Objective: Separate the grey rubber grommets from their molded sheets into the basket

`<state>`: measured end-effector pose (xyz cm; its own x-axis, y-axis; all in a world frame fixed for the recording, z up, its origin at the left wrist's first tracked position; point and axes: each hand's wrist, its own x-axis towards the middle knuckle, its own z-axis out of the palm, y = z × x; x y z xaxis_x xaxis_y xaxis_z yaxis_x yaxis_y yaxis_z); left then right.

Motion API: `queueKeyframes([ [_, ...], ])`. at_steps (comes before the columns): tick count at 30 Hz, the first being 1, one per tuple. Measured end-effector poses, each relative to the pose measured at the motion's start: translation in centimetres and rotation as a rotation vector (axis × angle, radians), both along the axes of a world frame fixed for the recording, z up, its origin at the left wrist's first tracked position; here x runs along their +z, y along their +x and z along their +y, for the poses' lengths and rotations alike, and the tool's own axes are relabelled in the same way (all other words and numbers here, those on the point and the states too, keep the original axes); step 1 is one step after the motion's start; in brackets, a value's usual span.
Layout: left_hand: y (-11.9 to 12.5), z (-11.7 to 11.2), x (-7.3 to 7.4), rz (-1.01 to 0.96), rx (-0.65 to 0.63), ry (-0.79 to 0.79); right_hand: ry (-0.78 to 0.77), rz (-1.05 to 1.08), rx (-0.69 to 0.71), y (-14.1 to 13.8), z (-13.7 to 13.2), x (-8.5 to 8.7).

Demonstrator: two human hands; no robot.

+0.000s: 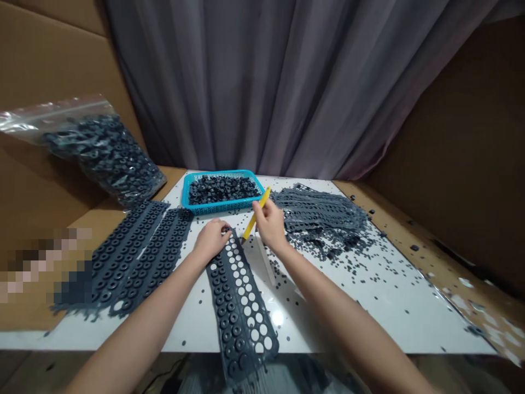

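Observation:
A dark rubber strip (241, 306) lies lengthwise in front of me and overhangs the table's near edge. Raised rings fill its left rows; round holes in its right rows show white. My left hand (212, 239) presses on the strip's far end, fingers curled and thumb against it. Closed around a slim yellow pen-shaped tool (251, 223) is my right hand (270, 223). The tool's dark tip points down beside the strip's far right edge; whether it touches is unclear. Just under the right hand lies a narrow white bar (266, 260).
Behind the hands stands a blue basket (213, 207) of small black rings. More ringed strips (139, 246) lie left, below a clear bag (110, 153) of black pieces. Punched strips (320, 210) are piled right, with black bits (348, 251) scattered around. Cardboard walls and a grey curtain enclose the table.

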<state>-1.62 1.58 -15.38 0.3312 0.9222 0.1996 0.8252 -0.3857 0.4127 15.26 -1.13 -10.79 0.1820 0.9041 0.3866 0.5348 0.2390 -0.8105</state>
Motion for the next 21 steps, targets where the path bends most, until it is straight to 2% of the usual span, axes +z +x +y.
queueKeyframes([
  [3,-0.1,0.0,0.0,-0.005,-0.024,0.011,0.056,-0.148,-0.089,-2.0,1.8,-2.2],
  [9,-0.2,0.1,-0.1,-0.021,-0.054,0.021,0.097,-0.16,-0.133,-2.3,3.0,-4.6],
  [16,-0.2,0.4,-0.4,-0.016,-0.056,0.026,0.138,-0.167,-0.134,-2.6,3.1,-4.9],
  [19,-0.1,0.4,-0.5,0.009,-0.056,0.037,0.132,-0.283,-0.093,-2.9,2.7,-4.8],
  [21,0.0,0.3,-0.5,0.04,-0.058,0.047,0.07,-0.356,-0.052,-3.2,2.5,-4.8],
])
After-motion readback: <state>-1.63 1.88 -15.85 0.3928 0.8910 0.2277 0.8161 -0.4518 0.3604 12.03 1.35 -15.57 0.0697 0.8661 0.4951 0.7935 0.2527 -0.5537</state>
